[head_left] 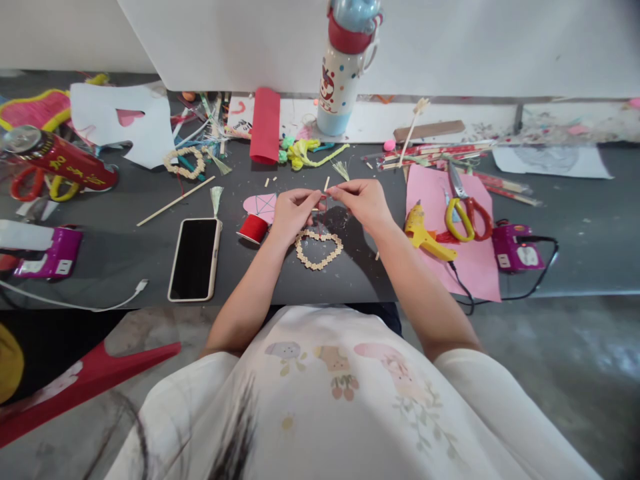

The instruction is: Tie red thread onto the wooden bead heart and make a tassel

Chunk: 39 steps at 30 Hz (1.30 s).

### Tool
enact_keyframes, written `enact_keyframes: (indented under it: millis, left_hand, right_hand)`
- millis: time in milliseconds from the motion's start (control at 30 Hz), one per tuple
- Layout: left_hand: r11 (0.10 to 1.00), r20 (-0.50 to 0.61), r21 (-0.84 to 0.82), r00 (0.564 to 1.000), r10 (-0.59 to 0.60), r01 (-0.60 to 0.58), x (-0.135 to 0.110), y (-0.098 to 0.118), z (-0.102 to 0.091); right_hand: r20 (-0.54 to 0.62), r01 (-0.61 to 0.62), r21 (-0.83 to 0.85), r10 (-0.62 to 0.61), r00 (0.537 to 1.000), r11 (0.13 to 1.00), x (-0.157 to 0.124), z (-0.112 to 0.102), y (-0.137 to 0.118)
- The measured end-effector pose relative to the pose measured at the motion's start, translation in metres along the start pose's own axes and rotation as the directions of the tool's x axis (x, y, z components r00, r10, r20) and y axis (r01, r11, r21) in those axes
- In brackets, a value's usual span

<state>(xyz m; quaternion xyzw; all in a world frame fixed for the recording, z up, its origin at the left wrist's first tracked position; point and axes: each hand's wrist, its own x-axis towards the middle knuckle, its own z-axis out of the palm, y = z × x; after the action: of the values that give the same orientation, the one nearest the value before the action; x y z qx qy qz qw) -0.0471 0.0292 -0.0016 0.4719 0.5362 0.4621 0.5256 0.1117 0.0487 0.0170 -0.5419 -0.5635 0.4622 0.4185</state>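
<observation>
Dark tabletop, contents:
- Black-screened smartphone (pixel 195 259), face up, near front edge.
- White charging cable (pixel 100 303), left of it.
- Long wooden stick (pixel 175 201), lying slantwise.
- Red drinks can (pixel 60 160), on its side, far left.
- Red paper roll (pixel 265 125) and polka-dot water bottle (pixel 343 73), at the back.
- Pink paper sheet (pixel 475 270), right, bearing yellow glue gun (pixel 425 235) and scissors (pixel 465 212).
- Purple plug-in device (pixel 513 247), just beside it.

Over beaded heart (pixel 319 249): left hand (pixel 291 215), right hand (pixel 363 200)
</observation>
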Motion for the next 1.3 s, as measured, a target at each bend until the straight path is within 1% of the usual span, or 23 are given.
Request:
enact_keyframes:
  millis: [167,300,433,533,733,867,1000,1200,1300]
  left_hand:
    - [1.000,0.002,0.013,1.000,-0.020,0.019,0.001,-0.001,-0.002]
    - [1.000,0.006,0.016,1.000,-0.026,0.026,0.000,-0.001,-0.002]
    - [1.000,0.009,0.000,1.000,-0.018,0.018,-0.001,0.003,-0.001]
    - [1.000,0.002,0.020,1.000,-0.017,0.017,-0.001,0.004,0.000]
    - [0.999,0.014,0.037,1.000,0.008,-0.009,0.001,0.000,-0.002]
    - [0.999,0.010,0.037,1.000,-0.003,0.002,0.001,0.000,-0.002]
    - [0.998,0.010,0.046,1.000,0.030,-0.030,0.001,0.001,-0.003]
    - [0.988,0.008,0.099,0.993,0.118,-0.119,0.004,0.005,-0.004]
    - [0.985,0.017,0.118,0.992,0.127,-0.128,0.004,0.007,-0.005]
  right_hand:
    - [-0.006,-0.068,0.051,0.069,0.998,0.996,-0.003,-0.001,0.005]
    - [0.003,-0.099,0.113,0.099,0.995,0.989,-0.004,-0.002,0.003]
    - [0.002,-0.106,0.147,0.107,0.994,0.983,-0.003,-0.002,0.001]
    - [0.002,-0.108,0.140,0.109,0.994,0.984,-0.001,-0.002,0.002]
    - [-0.002,-0.111,0.125,0.112,0.994,0.986,0.000,-0.002,0.005]
    - [-0.004,-0.107,0.134,0.109,0.994,0.985,-0.001,-0.002,0.006]
    - [-0.001,-0.105,0.128,0.106,0.994,0.986,0.000,-0.002,0.004]
    - [0.010,-0.082,0.115,0.082,0.997,0.990,0.004,-0.001,-0.004]
    - [0.019,-0.080,0.098,0.079,0.997,0.992,0.005,-0.001,-0.005]
